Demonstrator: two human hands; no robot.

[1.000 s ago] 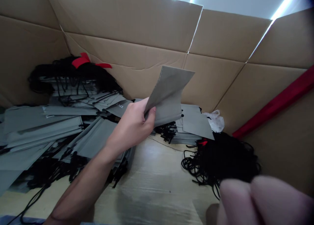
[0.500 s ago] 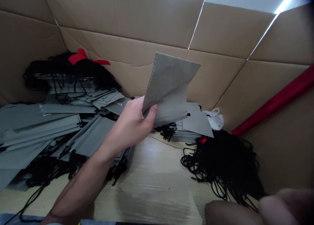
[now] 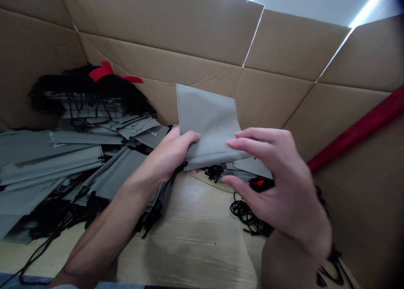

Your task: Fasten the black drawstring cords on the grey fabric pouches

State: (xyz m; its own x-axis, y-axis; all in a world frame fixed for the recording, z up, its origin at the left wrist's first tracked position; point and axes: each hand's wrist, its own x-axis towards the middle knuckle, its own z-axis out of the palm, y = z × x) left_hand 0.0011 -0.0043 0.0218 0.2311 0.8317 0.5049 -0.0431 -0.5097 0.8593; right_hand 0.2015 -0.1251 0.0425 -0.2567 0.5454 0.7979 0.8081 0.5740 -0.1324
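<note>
The right hand was widely open above the right side of the counter, its thumb well apart from the fingers. It had hold of nothing; its fingertips were at the right border of the grey pouch, but whether they touched it, I cannot tell. The left hand was closed on the lower left part of this pouch, with the thumb on the front face, and held it tilted up above the middle of the counter. Toward the left edge lay many grey pouches; black cords lay toward the right edge. At the far left corner, a red ribbon rested on a black bundle.
</note>
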